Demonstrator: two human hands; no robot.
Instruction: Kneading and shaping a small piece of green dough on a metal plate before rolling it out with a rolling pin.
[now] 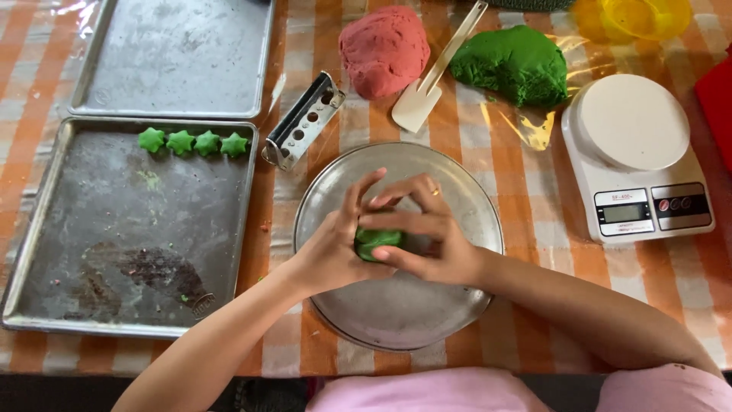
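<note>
A small lump of soft green dough (375, 242) is pinched between the left hand (333, 246) and the right hand (431, 233), the fingers of both closed round it, just above a round shallow metal pan (473, 200). The dough is judged light, pliable and easily dented, perhaps slightly tacky, so it is best taken by the fingertips round its sides with gentle pressure. To the left of the hands, four green star-shaped dough pieces (193, 143) are lined up on a worn rectangular metal baking tray (114, 252). Beyond the hands, a red dough mound (383, 50) and a large green dough mound (512, 62) are seen on the worktop.
</note>
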